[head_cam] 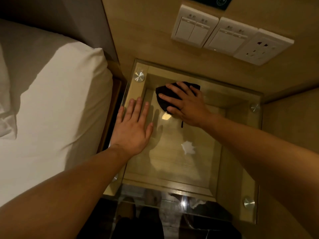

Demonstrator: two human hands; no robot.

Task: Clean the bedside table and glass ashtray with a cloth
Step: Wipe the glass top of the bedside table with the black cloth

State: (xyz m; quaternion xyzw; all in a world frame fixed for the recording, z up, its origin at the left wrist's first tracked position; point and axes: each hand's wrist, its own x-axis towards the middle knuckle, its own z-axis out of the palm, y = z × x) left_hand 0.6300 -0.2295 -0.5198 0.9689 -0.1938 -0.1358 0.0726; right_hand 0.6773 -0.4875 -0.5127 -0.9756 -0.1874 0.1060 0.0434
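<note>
Pressing my right hand (185, 105) flat on the cloth (163, 96), fingers spread wide over it so the whole dark wad bears down on the glass top (233, 135) rather than just one edge. The cloth sits toward the far side of the table (241, 178), near the wall, with part of it poking out past my fingertips and a thin dark thread trailing by my wrist. My left hand (133, 126) lies open, palm down, fingers straight and close together, on the bed-side edge of the glass; I reckon that is there to brace me and hold the table steady while the other hand wipes. It grips nothing. The pillow (57, 100) is just beside that edge, so I keep the cloth well inside. Light glares off the glass in the middle, and a metal stud (139, 76) marks the far corner, a spot the cloth has to work around. The ashtray? I cannot see it anywhere on the table; only the top is being done now.
</note>
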